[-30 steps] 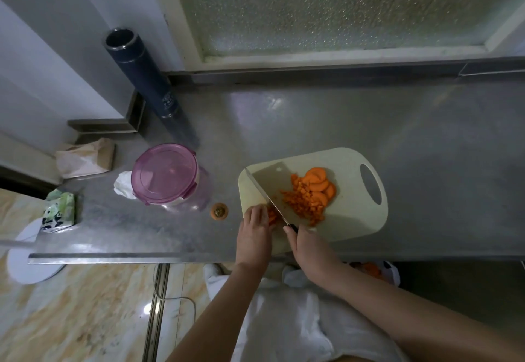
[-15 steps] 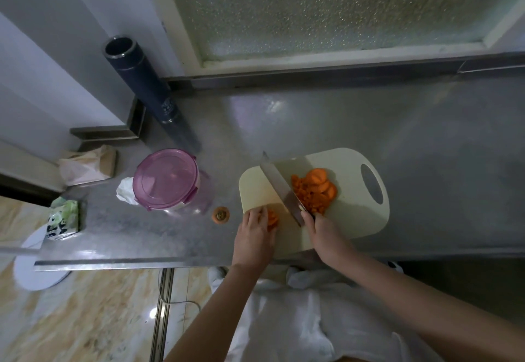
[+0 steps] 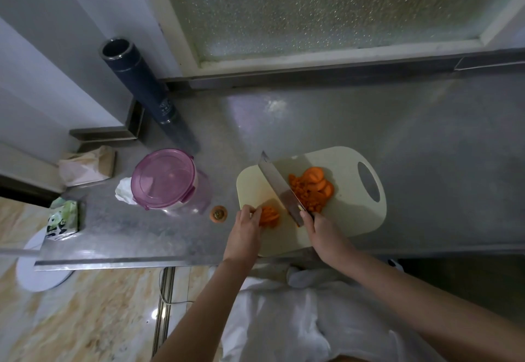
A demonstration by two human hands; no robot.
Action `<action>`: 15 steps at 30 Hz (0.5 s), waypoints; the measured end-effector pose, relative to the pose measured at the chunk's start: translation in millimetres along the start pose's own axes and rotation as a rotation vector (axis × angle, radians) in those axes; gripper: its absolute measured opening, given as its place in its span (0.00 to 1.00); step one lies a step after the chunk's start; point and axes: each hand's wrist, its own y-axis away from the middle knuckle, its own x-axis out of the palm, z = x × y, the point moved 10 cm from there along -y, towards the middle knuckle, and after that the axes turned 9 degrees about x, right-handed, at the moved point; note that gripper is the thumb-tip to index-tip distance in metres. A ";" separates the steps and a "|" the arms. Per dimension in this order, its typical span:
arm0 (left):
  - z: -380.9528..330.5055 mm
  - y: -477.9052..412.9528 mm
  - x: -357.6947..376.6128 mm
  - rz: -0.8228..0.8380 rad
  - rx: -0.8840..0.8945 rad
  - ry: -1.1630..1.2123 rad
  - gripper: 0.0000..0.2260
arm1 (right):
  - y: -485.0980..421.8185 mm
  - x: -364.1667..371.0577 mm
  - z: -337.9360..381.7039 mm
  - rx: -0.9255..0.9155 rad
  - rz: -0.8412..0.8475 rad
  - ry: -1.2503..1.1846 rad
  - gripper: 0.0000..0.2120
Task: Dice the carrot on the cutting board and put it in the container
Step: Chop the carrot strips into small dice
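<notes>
Gripping the knife [image 3: 279, 187] by its handle, the right hand [image 3: 322, 236] has its fingers curled closed around the grip at about 5 o'clock on the cutting board [image 3: 352, 219]. The blade runs diagonally from the hand toward 11 o'clock, its tip near the board's far-left corner; whether the edge touches the board cannot be told.

At 9 o'clock of the blade, the left hand [image 3: 245, 233] presses its bunched fingertips [image 3: 257, 211] against a small stack of carrot slices [image 3: 270, 215] on the board's near-left part. At 3 o'clock of the blade lies the pile of diced carrot [image 3: 305, 194], with several round carrot slices [image 3: 315, 177] leaning against its far side. The board's handle hole [image 3: 368, 181] sits at its 3 o'clock end.

The board rests on a steel counter [image 3: 397, 134]. Just off the board at 9 o'clock lies a cut carrot end [image 3: 218, 213] on bare metal. Further toward 9 o'clock stands the clear container [image 3: 170, 182], its pink lid [image 3: 163, 178] closed on top, well apart from the diced pile. A white crumpled tissue [image 3: 123, 191] touches its left side. At 11 o'clock of the container a dark tall flask [image 3: 142, 91] stands near the wall. Toward the counter's left end are a brown paper bag [image 3: 88, 165] and a green tissue pack [image 3: 62, 219].
</notes>
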 end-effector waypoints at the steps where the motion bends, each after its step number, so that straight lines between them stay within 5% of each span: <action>1: -1.0 -1.7 1.1 0.002 0.000 -0.001 0.18 | 0.5 -0.3 0.3 0.000 0.004 -0.002 0.21; 11: -22.6 -16.2 -0.1 -0.006 0.028 0.034 0.19 | -0.2 -1.1 1.1 0.023 0.044 0.018 0.22; 15: -23.7 -17.2 -0.2 -0.012 0.034 -0.023 0.28 | -1.6 -6.2 8.0 -0.012 0.005 0.051 0.22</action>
